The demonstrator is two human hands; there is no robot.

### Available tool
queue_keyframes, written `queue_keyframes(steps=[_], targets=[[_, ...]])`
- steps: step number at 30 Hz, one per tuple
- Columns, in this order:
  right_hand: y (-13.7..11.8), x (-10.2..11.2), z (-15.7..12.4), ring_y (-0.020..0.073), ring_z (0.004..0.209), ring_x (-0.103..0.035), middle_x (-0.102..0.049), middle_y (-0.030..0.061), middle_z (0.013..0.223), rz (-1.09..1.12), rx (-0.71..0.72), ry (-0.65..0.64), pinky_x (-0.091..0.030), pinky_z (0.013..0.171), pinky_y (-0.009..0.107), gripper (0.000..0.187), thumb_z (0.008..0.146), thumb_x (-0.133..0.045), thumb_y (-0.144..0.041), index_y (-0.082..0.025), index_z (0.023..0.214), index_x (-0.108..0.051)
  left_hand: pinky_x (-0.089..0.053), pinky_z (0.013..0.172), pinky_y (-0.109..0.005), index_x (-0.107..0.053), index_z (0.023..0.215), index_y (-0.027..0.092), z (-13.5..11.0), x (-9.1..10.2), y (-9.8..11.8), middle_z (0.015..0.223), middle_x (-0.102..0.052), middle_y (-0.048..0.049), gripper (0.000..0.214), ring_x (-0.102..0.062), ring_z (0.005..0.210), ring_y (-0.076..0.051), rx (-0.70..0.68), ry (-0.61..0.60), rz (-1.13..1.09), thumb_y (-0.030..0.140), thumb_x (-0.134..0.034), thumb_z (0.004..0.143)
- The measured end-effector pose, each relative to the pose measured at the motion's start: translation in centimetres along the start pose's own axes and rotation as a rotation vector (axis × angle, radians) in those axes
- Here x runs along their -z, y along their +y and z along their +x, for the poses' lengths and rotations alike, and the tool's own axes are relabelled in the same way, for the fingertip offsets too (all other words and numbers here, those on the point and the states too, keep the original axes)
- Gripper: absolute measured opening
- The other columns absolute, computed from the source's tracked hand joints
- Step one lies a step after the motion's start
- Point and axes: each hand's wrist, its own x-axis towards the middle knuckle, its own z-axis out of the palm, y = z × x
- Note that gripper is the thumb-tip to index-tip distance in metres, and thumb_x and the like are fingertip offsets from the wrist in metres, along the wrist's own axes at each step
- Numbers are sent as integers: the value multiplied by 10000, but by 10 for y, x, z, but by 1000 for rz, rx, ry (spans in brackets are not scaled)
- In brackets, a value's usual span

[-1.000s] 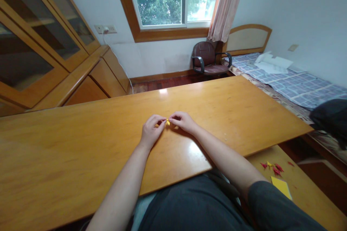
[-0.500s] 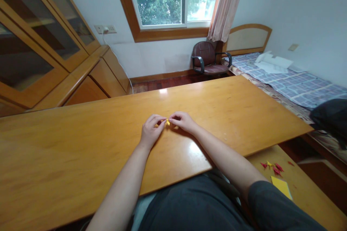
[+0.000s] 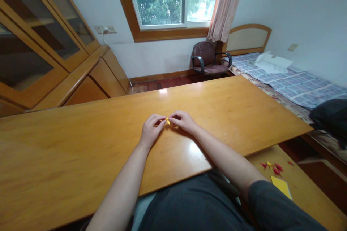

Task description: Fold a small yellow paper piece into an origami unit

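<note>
A small piece of folded yellow paper [image 3: 168, 121] is held just above the wooden table [image 3: 81, 148], between my two hands. My left hand [image 3: 152, 128] pinches its left side with thumb and forefinger. From the right, my right hand [image 3: 183, 121] pinches the other side in the same way. The paper's exact folded shape is too small to make out, and the fingertips cover part of it.
At lower right, a lower wooden surface [image 3: 306, 195] bears several small red folded paper pieces [image 3: 277, 168], a yellow one [image 3: 269, 164] and a yellow paper sheet [image 3: 282, 187]. Beyond the table stand a chair [image 3: 206, 59], a bed [image 3: 292, 83] and a cabinet [image 3: 81, 90].
</note>
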Motion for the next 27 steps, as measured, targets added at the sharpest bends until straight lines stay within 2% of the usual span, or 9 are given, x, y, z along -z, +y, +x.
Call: queue_keyframes(steps=[14, 18, 21, 27], targets=[[1, -2, 1, 144, 756, -625, -710, 49, 811, -74, 22, 22, -464, 727, 254, 167, 851, -656, -293, -146, 847, -738, -492, 673, -257, -710, 893, 206, -3, -2, -7, 820, -675, -37, 119, -615, 725, -143, -7, -47, 109, 270, -610, 889], [3, -3, 1, 136, 740, -616, -709, 47, 824, -39, 26, 41, -463, 715, 249, 175, 841, -662, -301, -147, 881, -732, -492, 662, -252, -701, 853, 192, -1, -3, -6, 792, -664, -32, 105, -614, 711, -138, -4, -5, 90, 251, -618, 878], [6, -4, 0, 117, 666, -585, -696, 29, 794, 30, -35, 62, -455, 651, 233, 216, 819, -675, -310, -147, 954, -716, -494, 663, -251, -691, 817, 187, 0, -2, -5, 775, -659, -28, 97, -617, 707, -137, 15, 40, 70, 242, -628, 867], [9, -5, 2, 110, 645, -569, -664, 9, 737, 68, -82, 62, -446, 613, 219, 214, 797, -677, -311, -149, 936, -695, -491, 663, -249, -685, 798, 186, 0, -1, -3, 769, -656, -24, 95, -615, 700, -134, 41, 53, 73, 235, -630, 858]])
